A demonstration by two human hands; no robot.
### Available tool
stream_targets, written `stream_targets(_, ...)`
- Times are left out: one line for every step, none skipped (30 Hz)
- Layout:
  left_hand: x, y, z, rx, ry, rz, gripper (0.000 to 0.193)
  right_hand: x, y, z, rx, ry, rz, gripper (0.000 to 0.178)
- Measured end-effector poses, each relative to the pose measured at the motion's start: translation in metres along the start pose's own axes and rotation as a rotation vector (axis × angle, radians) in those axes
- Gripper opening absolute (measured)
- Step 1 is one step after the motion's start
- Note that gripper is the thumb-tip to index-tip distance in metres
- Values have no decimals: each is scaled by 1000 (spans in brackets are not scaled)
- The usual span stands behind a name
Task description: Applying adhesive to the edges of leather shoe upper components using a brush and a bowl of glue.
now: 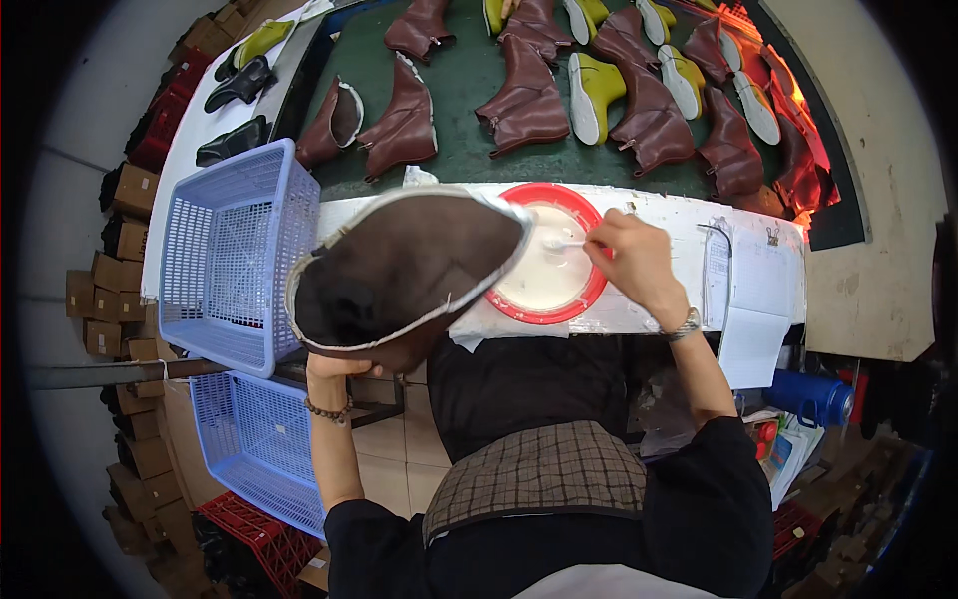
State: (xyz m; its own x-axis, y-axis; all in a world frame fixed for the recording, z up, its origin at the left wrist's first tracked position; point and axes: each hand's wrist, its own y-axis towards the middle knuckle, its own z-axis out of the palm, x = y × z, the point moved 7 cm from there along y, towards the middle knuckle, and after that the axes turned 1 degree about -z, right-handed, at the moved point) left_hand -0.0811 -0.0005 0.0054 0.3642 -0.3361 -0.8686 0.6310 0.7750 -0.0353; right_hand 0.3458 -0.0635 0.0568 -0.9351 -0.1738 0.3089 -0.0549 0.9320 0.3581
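A brown boot upper [414,255] with a pale rim faces me with its open, dark-lined side. My left hand [344,367] is closed on its lower edge, the fingers partly hidden beneath it. To its right stands a red bowl [544,315] of white, glue-like liquid [539,280]; the upper's right tip overlaps the bowl's rim. Over the bowl, my right hand [639,262] pinches the handle of a small brush [567,245], whose white head is at the liquid.
Brown boot uppers [524,100] and yellow-green shoe parts with white soles [596,98] lie on the green conveyor belt [459,150]. Orange light glows at its right. Blue plastic baskets [299,230] stand left. Papers [750,344] and a blue bottle [810,397] are at right.
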Motion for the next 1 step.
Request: stream_targets(-2,-5,12,32,-340,34,109,-1,3,-10,-27,174,68,7)
